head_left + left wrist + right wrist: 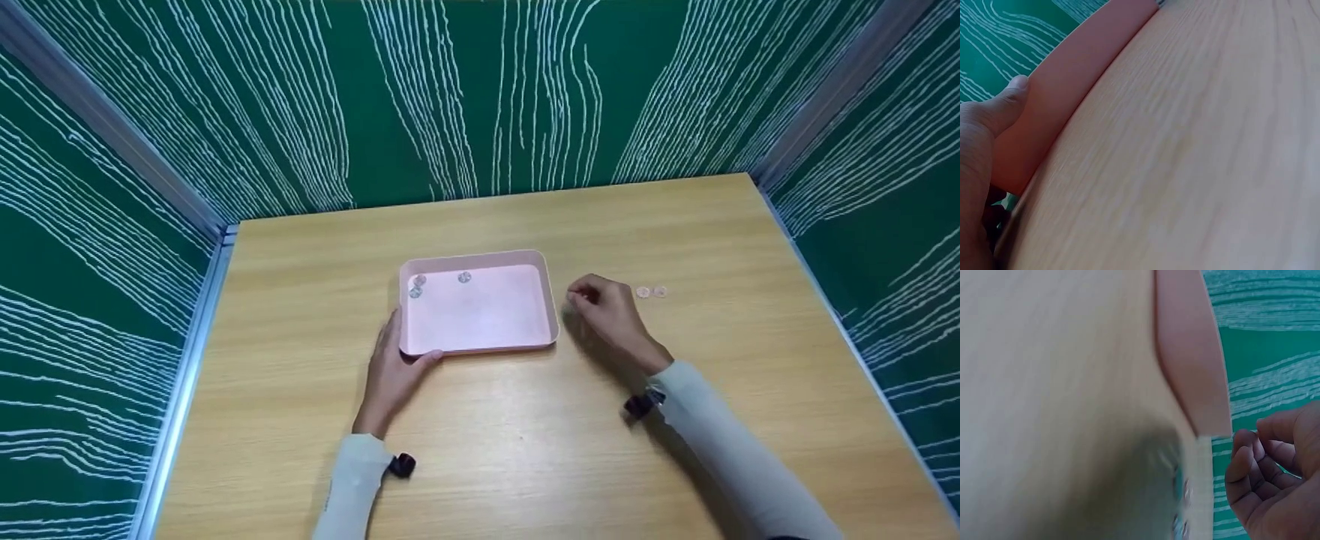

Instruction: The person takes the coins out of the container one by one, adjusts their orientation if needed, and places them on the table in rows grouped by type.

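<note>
A shallow pink tray (480, 348) lies on the table, with a few small clear patterned discs inside: a greyish disc (465, 277) by its back wall, and a pinkish disc (420, 280) beside a greyish disc (415, 292) in the back left corner. My left hand (394, 375) holds the tray's front left corner, thumb (1008, 104) along the front wall. Just off the tray's right side, my right hand (611, 311) has its thumb and fingertips pinched together. A small, blurred greenish disc (568, 307) shows at those fingertips; in the right wrist view it is hidden.
To the right of my right hand, a pinkish disc (643, 292) and another pinkish disc (660, 291) lie side by side on the wooden table (480, 450). Green walls (480, 97) with white wavy lines stand along the table's back and sides.
</note>
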